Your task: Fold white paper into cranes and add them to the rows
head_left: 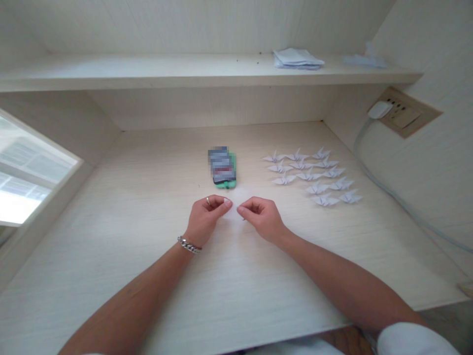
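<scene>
My left hand (207,216), with a ring and a chain bracelet at its wrist, pinches one side of a small white sheet of paper (232,211). On the opposite side my right hand (264,219) also pinches the paper between thumb and forefinger. The sheet is pale against the desk, so its folds and outline are hard to make out. Just beyond my hands lies a phone (222,167) with a blurred face and a green edge. Folded white paper cranes (309,175), several of them, stand in loose rows to the right of the phone.
A pale wooden desk (129,256) lies under a shelf (148,69). The shelf bears a stack of folded white paper (297,59) and scraps (365,60). A white plug (380,109) sits in the wall socket (406,116); its cable (391,190) runs along the right.
</scene>
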`<act>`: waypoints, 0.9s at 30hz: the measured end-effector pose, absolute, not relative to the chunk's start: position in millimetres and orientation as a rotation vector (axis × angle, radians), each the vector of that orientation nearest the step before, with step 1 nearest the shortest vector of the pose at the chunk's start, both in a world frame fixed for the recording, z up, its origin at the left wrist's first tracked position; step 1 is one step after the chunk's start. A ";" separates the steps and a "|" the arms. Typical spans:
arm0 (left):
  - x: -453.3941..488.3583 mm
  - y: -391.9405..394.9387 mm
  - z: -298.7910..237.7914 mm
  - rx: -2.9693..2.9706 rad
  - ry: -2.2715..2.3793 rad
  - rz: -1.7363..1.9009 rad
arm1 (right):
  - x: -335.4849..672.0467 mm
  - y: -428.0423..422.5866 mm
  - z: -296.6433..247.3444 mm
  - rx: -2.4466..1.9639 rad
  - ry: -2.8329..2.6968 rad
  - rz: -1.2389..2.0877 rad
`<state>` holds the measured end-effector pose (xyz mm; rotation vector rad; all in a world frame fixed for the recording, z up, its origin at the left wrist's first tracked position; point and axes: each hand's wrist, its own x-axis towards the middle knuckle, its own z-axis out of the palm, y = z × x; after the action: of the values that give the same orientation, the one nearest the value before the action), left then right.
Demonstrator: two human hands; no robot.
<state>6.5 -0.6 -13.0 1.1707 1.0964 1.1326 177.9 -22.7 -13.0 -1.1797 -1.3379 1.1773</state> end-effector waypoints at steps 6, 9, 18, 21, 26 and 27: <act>6.0 0.3 -14.3 1.163 1.105 1.144 | 177.7 -22.6 -13.5 -1.185 -1.332 1.214; 5.8 2.5 -14.8 1.156 1.130 1.155 | 176.7 -22.9 -13.8 -1.180 -1.323 1.246; 11.5 1.2 -6.3 1.076 1.094 1.100 | 175.7 -18.2 -17.4 -1.182 -1.216 1.331; 10.3 0.1 -8.3 1.242 1.172 0.963 | 175.8 -18.2 -17.0 -1.189 -1.259 1.335; 7.7 2.2 -10.8 1.292 1.213 0.943 | 176.0 -18.0 -16.8 -1.187 -1.365 1.389; 7.7 2.4 -10.7 1.303 1.220 0.938 | 176.0 -17.6 -16.9 -1.196 -1.371 1.400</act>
<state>7.7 2.4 -10.7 1.3027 1.2200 0.9377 176.0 -17.6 -16.9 -1.1960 -1.3714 1.4000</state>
